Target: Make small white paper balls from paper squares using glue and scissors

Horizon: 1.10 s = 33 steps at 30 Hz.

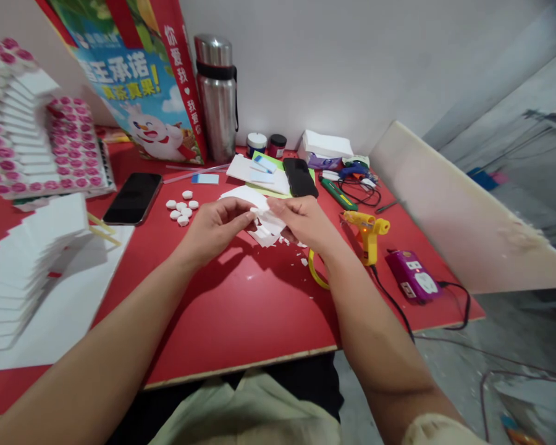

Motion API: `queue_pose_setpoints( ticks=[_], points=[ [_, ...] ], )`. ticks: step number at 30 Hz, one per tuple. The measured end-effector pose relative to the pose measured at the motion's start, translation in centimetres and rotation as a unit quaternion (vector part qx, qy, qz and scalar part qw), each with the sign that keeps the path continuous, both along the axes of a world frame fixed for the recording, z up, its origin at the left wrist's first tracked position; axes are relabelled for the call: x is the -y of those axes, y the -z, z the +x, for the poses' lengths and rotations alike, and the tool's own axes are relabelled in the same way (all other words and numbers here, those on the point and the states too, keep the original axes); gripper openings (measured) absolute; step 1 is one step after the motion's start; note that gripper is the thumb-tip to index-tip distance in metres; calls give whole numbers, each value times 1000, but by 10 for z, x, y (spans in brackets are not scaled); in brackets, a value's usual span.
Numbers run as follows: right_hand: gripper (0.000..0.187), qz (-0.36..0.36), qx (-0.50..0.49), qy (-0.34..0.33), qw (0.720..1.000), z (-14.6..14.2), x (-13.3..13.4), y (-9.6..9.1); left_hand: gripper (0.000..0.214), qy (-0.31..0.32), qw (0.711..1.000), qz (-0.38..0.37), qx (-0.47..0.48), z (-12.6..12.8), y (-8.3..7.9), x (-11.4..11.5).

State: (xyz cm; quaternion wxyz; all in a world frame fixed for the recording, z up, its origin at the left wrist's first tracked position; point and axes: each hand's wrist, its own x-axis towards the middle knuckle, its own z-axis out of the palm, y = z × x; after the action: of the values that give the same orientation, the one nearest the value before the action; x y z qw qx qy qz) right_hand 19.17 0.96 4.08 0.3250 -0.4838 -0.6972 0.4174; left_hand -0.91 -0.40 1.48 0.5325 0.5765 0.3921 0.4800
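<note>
Above the middle of the table, my right hand is closed on a thin white sheet with ragged cut-out holes. The fingers of my left hand pinch at the sheet's left edge, where a small white bit shows at the thumb tip; whether that bit is loose or part of the sheet I cannot tell. Several small white discs lie in a cluster left of my left hand. White scraps are scattered below my right hand.
A yellow glue gun, a purple power socket and a green-handled tool lie at the right. Phones rest on the red table. A steel flask stands behind; white stepped models occupy the left.
</note>
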Motion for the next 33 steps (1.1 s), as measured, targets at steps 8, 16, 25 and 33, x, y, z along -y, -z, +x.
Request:
queue_pose_setpoints(
  ticks=[8, 16, 25, 33],
  points=[
    [50, 141, -16, -118, 983, 18, 5, -18, 25, -24, 991, -79, 104, -4, 6, -8],
    [5, 228, 0, -90, 969, 5, 1, -3, 26, -8, 990, -89, 113, 1, 4, -5],
    [24, 86, -126, -9, 988, 5, 2, -9, 23, 1, 996, -24, 86, -2, 6, -5],
    [44, -375, -264, -82, 885, 6, -13, 4, 21, 79, 993, 85, -4, -6, -3, 1]
  ],
)
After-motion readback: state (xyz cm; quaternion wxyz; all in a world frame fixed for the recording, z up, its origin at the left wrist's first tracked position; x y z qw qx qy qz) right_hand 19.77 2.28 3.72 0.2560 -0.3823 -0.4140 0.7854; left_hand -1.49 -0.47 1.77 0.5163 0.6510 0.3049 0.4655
